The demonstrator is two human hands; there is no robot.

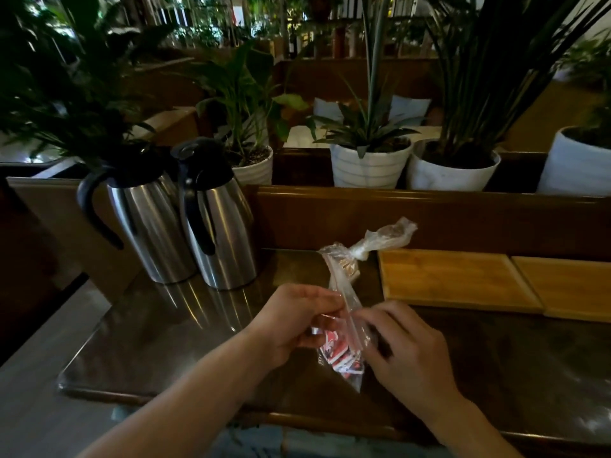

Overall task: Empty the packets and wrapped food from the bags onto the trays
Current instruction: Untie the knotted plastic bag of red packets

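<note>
I'm working the small clear plastic zip bag of red-and-white sauce packets (342,353), held just above the dark glossy wooden table (185,338), near its front edge. My left hand (294,320) is pinching the bag's left lip, fingers curled round the film; my right hand (401,350) is pinching the right side near the seal strip, thumb and forefinger closed on the plastic. The packets are sitting in the lower half of the bag. A second, knotted clear bag holding something brownish (370,247) is lying behind it, touching the near corner of the left pale bamboo tray (456,279); the right bamboo tray (568,285) sits right beside that one. To do this well I'm thinking: pull the lips apart evenly at the seal, not at the film, so it doesn't tear; then shift over the left tray before tipping, mouth low, so the packets don't scatter. Two steel jugs with black handles (185,223) are well left, out of the way.
</note>
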